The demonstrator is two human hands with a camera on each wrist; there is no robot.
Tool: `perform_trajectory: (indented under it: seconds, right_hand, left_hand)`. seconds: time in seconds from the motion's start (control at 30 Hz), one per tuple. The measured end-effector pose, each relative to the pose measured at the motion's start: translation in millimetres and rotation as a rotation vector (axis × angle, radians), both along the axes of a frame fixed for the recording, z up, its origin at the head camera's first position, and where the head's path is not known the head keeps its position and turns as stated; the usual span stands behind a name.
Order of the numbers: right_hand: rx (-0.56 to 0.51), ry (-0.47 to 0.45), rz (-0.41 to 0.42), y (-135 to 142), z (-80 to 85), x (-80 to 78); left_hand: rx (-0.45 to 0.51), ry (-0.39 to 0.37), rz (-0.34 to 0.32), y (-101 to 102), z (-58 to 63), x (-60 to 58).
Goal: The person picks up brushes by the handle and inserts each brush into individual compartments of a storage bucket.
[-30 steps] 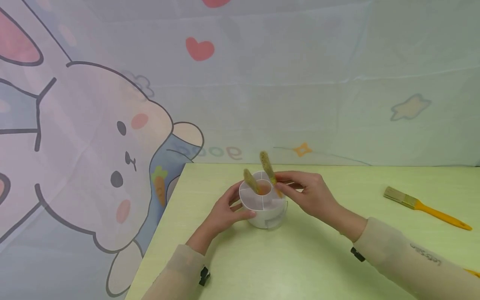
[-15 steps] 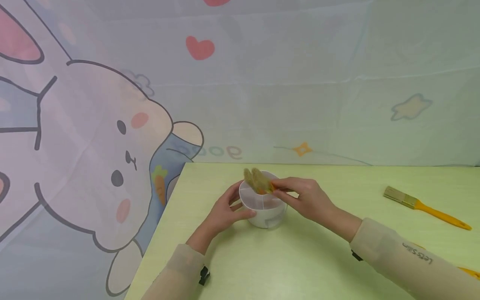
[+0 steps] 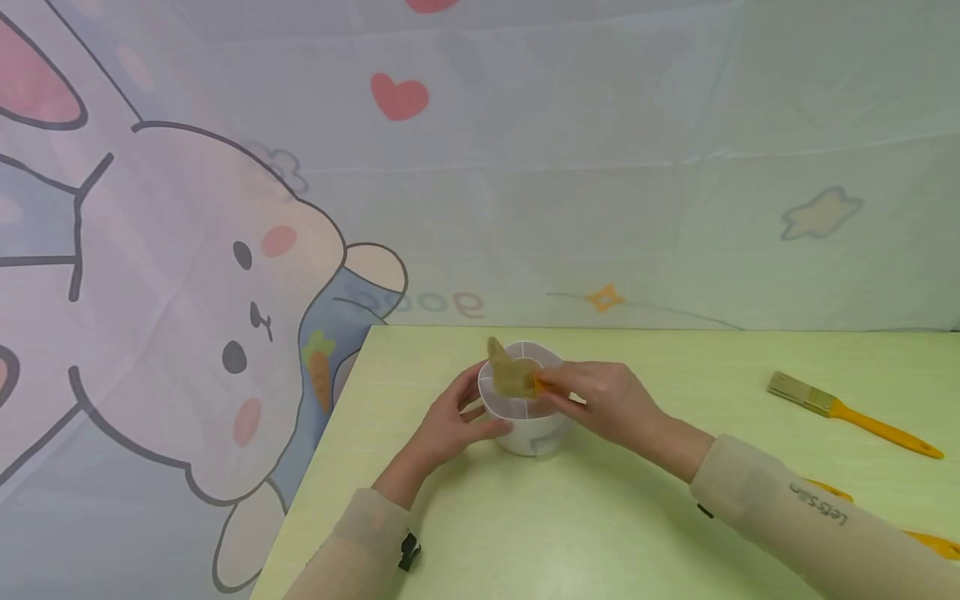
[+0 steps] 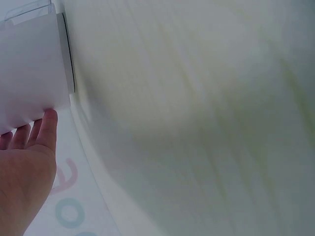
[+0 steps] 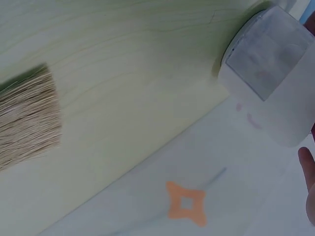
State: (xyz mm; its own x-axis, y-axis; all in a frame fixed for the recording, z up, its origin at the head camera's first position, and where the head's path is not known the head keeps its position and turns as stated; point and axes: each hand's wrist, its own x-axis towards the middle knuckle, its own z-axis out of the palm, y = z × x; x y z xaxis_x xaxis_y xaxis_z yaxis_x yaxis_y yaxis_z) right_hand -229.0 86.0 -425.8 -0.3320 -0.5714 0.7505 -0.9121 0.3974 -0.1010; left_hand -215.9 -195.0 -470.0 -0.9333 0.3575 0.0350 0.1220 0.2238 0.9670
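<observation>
A white divided desk organizer [image 3: 531, 437] stands upright on the table, its top split into compartments around a round centre. My left hand [image 3: 442, 429] holds it from the left, thumb at the front; the left wrist view has the fingertips against its white wall [image 4: 32, 73]. One paintbrush [image 3: 495, 348] leans in the organizer, bristles up. Over the opening, my right hand [image 3: 611, 400] pinches a second paintbrush [image 3: 538, 384] by its orange handle, bristles pointing left and overlapping the first. The lower handle of the held brush is hidden.
Another paintbrush [image 3: 855, 417] with an orange handle lies on the table [image 3: 585, 533] at the right. Two more orange handles [image 3: 932, 544] show partly from behind the right sleeve. A printed curtain [image 3: 600, 167] rises behind the table's back edge.
The brush in my right hand has tipped from upright to leaning left and sunk lower over the organizer's middle. My right hand has moved slightly left and down; the left hand has stayed put.
</observation>
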Motion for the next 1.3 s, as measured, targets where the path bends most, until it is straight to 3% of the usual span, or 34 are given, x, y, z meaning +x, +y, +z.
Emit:
perform_trajectory:
  seconds: [0.53,0.77,1.07,1.3]
  right_hand:
    - [0.067,0.239,-0.011,-6,-0.9,1.1]
    - [0.067,0.237,0.030,-5,-4.4,1.7]
    - [0.091,0.225,0.018,-2,-4.6,3.8]
    - [0.117,0.135,0.000,8,-4.9,7.5]
  left_hand:
    - [-0.035,0.005,0.019,1,-0.3,-0.9]
    - [-0.006,0.026,0.020,1,-0.8,-2.6]
    - [0.007,0.023,0.005,-1,-0.6,-3.9]
    - [0.005,0.008,-0.006,-3,-0.7,-6.0]
